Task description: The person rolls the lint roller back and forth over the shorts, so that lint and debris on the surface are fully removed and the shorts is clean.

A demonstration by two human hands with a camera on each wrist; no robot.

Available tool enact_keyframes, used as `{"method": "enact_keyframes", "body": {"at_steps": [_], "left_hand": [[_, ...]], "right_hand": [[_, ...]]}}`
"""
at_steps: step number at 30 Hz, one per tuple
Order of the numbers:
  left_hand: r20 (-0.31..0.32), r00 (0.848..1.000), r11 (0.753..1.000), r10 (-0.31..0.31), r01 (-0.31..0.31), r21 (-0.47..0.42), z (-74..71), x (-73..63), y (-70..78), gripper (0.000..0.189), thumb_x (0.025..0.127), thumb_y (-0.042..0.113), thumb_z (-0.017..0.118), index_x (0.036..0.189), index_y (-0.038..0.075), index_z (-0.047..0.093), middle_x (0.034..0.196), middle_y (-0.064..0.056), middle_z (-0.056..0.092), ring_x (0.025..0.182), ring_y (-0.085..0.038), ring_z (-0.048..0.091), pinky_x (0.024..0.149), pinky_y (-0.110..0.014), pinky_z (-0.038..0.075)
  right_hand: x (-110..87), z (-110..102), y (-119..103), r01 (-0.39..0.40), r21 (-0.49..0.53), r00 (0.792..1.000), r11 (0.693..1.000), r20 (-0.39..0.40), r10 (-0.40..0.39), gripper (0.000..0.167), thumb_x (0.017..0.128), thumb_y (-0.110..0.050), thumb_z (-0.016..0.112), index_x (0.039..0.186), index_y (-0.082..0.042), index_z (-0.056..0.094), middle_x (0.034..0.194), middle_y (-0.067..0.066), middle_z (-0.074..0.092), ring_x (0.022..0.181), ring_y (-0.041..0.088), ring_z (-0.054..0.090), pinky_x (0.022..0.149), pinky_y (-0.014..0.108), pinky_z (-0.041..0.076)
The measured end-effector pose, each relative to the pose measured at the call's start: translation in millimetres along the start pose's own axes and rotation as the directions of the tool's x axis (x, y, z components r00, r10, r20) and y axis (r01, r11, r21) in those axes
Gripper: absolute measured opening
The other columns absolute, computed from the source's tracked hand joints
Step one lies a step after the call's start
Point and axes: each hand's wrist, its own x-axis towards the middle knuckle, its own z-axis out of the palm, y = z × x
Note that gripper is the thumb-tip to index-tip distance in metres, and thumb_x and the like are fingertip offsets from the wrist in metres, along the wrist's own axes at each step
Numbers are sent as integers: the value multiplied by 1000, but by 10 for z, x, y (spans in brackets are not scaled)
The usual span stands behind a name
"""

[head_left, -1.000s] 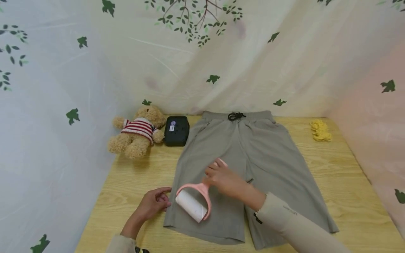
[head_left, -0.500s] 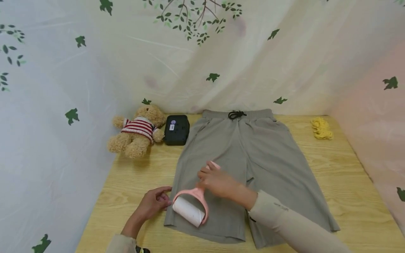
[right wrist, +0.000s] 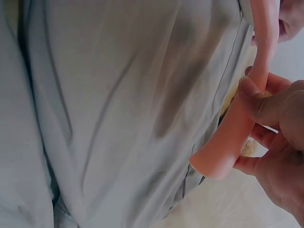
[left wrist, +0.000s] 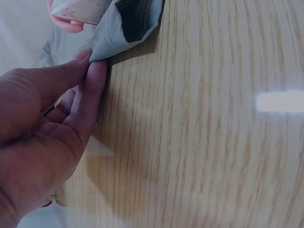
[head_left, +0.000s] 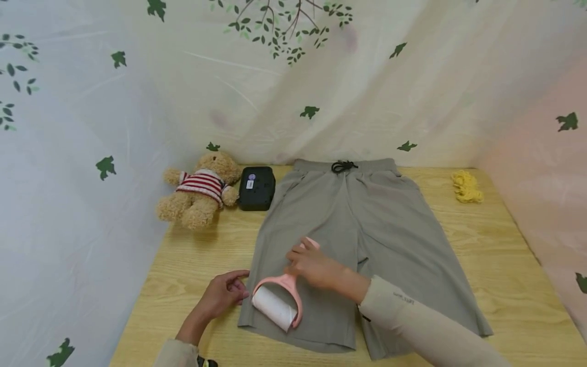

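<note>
Grey drawstring shorts point(head_left: 394, 239) lie spread on the wooden table, waistband at the back. My right hand point(head_left: 314, 265) grips the pink handle of a lint roller point(head_left: 275, 308); its white roll lies over the lower part of the left leg. In the right wrist view, thumb and fingers wrap the handle point(right wrist: 228, 137). My left hand point(head_left: 222, 294) is at the outer edge of that leg, near the hem. The left wrist view shows its thumb and finger point(left wrist: 97, 76) pinching the fabric edge point(left wrist: 111, 40), with the roller just beyond.
A teddy bear point(head_left: 202, 191) in a striped top lies at the back left. Next to it is a black case point(head_left: 256, 188) close to the shorts' side. A bundle of yellow yarn point(head_left: 467, 186) sits at the back right. Patterned curtains point(head_left: 293, 92) enclose the table point(head_left: 513, 285).
My right hand and the lint roller have moved a little left and toward the hem, with a slight shift back in the last half second. My left hand stays at the leg's edge.
</note>
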Motion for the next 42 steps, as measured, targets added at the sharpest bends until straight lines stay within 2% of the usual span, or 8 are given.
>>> {"method": "enact_keyframes", "body": {"at_steps": [6, 11, 17, 21, 24, 30, 36, 42], "left_hand": [[1, 1000, 1000, 18, -18, -7, 4, 4, -1, 47, 81, -6, 70, 127, -5, 58, 82, -11, 61, 65, -14, 60, 57, -27, 58], [-1, 1000, 1000, 15, -15, -18, 14, -18, -2, 48, 81, -7, 71, 127, -7, 56, 83, -11, 61, 66, -16, 60, 57, -29, 58], [-10, 1000, 1000, 13, -13, -18, 21, -80, 161, 46, 81, -12, 67, 126, -12, 55, 84, -18, 61, 66, -21, 60, 59, -38, 59], [-4, 1000, 999, 29, -29, -19, 6, -94, 168, 47, 81, -11, 68, 126, -12, 55, 84, -17, 61, 65, -19, 60, 58, -35, 59], [0, 999, 999, 42, -42, -33, -4, -70, 59, 48, 81, -8, 71, 127, -9, 56, 83, -12, 61, 65, -15, 59, 56, -30, 58], [-10, 999, 999, 31, -31, -37, -1, -40, 12, 49, 80, -8, 72, 126, -8, 57, 82, -11, 60, 65, -15, 59, 57, -29, 58], [-2, 1000, 999, 26, -26, -44, -4, -41, 33, 49, 81, -7, 71, 127, -8, 56, 83, -11, 60, 65, -16, 60, 57, -29, 58], [2, 999, 998, 33, -33, -45, -5, -33, 35, 49, 81, -6, 71, 127, -8, 56, 83, -11, 60, 65, -16, 59, 57, -29, 58]], "right_hand": [[-24, -63, 159, -73, 45, 997, 996, 18, 73, 27, 83, -2, 65, 90, -27, 71, 80, -3, 50, 72, 13, 36, 73, 40, 32], [-45, -73, 305, -141, 79, 989, 987, 57, 137, 42, 75, 14, 65, 91, -24, 71, 80, -3, 49, 77, 15, 41, 81, 43, 38], [-50, -60, 423, -151, 67, 988, 986, 45, 148, 49, 68, 19, 66, 90, -25, 72, 78, -3, 49, 75, 15, 39, 76, 41, 34], [-47, -73, 472, -175, 54, 984, 983, 24, 174, 44, 72, 17, 66, 88, -23, 72, 79, -2, 51, 75, 16, 41, 76, 41, 34], [-47, -88, 526, -198, 29, 980, 980, 18, 198, 40, 74, 16, 66, 87, -21, 72, 79, 0, 51, 75, 18, 43, 76, 42, 36], [-21, -132, 635, -217, -3, 976, 976, 18, 217, 37, 77, 15, 65, 90, -20, 73, 80, 2, 52, 78, 20, 44, 82, 45, 39], [32, -177, 757, -216, -63, 976, 974, 22, 218, 38, 78, 14, 65, 88, -22, 74, 79, 3, 53, 73, 19, 39, 73, 41, 31], [77, -196, 919, -256, -91, 964, 962, 45, 261, 38, 75, 13, 68, 93, -20, 74, 87, 6, 56, 84, 25, 51, 85, 49, 41]]}}
